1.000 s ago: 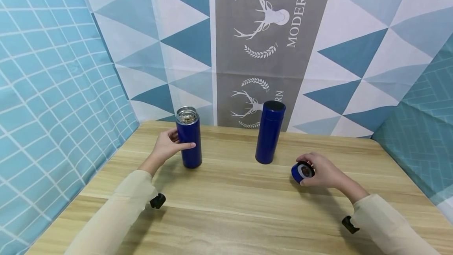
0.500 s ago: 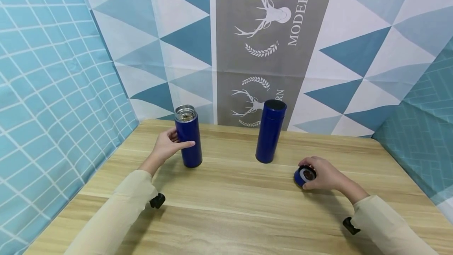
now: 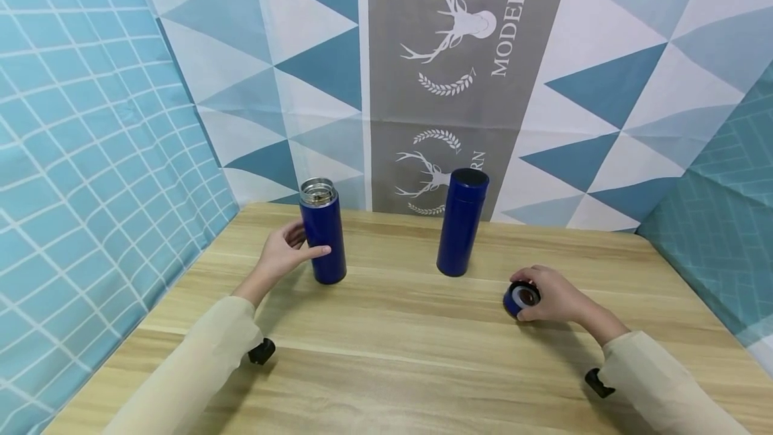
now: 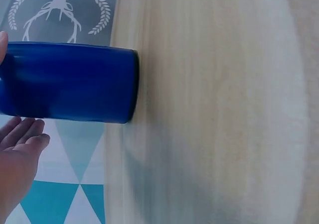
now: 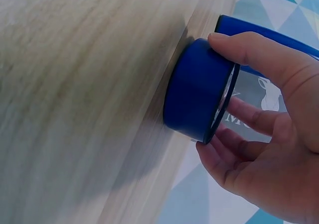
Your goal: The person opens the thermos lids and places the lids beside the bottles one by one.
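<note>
Standing upright on counter (image 3: 386, 361), far left: uncapped bottle (image 3: 327, 250). Likely stiff, fairly heavy, slick; take at mid-body. Left hand (image 3: 282, 252) loosely spans it, thumb across front; cannot tell if holding. Lid (image 3: 522, 297) at right, inner side up: probably light, rigid; take by side wall. Right hand (image 3: 553, 297) pinches it. Head view shows steel mouth (image 3: 318, 191), lid interior; left wrist view, only bottle's lower body; right wrist view, thumb opposing fingers.

Head view bright, even | my sleeves (image 3: 187, 361) cast soft shadows on the tabletop (image 3: 386, 354) | my wrist views hazier, wood grain blurred in the right one
</note>
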A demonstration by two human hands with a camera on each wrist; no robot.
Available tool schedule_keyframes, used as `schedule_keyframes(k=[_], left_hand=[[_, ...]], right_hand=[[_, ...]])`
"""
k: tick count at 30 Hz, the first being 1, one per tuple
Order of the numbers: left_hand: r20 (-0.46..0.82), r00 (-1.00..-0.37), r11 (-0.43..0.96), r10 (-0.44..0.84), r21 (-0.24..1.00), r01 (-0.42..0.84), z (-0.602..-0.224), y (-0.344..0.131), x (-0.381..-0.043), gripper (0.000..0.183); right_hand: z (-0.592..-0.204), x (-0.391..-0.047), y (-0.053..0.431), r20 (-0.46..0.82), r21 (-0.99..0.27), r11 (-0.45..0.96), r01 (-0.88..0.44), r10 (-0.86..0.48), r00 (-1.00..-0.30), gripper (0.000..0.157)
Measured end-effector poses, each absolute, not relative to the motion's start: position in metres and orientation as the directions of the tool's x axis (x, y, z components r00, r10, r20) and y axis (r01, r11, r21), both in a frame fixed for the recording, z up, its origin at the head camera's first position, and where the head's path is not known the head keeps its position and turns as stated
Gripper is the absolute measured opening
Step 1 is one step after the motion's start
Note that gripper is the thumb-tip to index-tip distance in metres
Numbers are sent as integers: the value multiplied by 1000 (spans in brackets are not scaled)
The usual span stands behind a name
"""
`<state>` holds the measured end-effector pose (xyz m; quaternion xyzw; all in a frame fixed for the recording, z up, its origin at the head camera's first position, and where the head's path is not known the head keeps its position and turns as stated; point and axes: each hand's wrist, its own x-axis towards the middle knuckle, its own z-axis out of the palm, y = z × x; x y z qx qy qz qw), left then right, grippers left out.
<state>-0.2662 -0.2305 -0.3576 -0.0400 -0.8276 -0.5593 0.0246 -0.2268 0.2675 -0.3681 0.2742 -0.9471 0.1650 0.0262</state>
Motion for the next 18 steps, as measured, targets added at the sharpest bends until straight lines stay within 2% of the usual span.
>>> schedule_keyframes(k=[12,18], left_hand=[[80,-997,412,16,908,80,-360,-226,-254,84],[117,-992,458,44,880,124,-359,-220,-243,82]], right_hand=[[-368,-226,267,120,-328,792,-515,-506,-854,61],[-368,-226,267,122,-324,788,-523,-514,-849,59]])
